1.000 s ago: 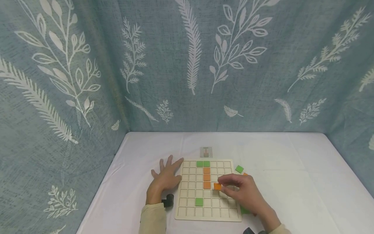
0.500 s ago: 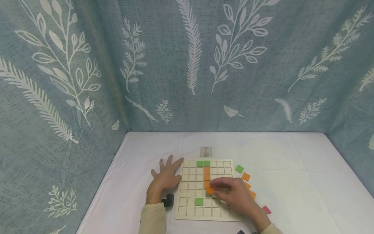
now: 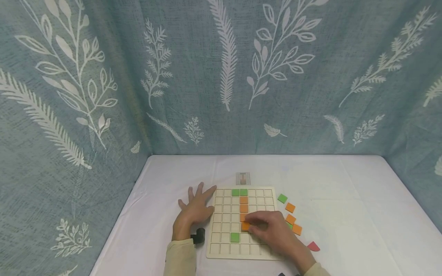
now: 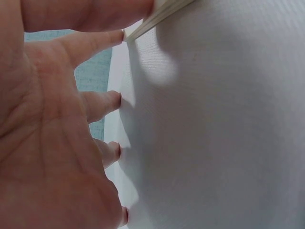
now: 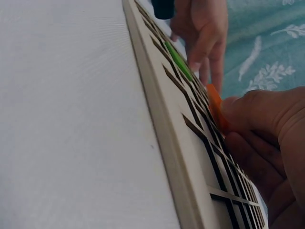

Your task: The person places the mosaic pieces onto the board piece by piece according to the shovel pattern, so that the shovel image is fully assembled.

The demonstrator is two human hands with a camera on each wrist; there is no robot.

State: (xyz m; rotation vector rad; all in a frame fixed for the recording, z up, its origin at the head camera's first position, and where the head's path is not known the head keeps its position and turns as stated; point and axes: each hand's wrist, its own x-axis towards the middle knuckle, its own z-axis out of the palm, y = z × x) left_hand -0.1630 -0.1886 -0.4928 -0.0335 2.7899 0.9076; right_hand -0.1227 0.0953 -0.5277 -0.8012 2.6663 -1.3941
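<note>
A pale wooden grid board (image 3: pixel 224 249) lies on the table. In it sit two green tiles (image 3: pixel 239 192) in the far row, a column of orange tiles (image 3: pixel 243 204) below them, and one green tile (image 3: pixel 235 237) nearer the front. My right hand (image 3: pixel 272 226) pinches an orange tile (image 3: pixel 245 227) between thumb and fingers, just below that column; in the right wrist view this orange tile (image 5: pixel 217 109) stands tilted at the grid. My left hand (image 3: pixel 196 209) rests with spread fingers on the cloth, thumb and index finger touching the board's left edge.
Right of the board lie loose orange tiles (image 3: pixel 290 207), a green tile (image 3: pixel 282 198) and a pink piece (image 3: pixel 313 246), partly behind my right arm. A small card with a grid pattern (image 3: pixel 243 178) lies beyond the board. A patterned curtain (image 3: pixel 207 76) hangs behind the white table.
My right hand has moved left over the board with the orange tile, down to the cell below the orange column. The left hand has stayed in place.
</note>
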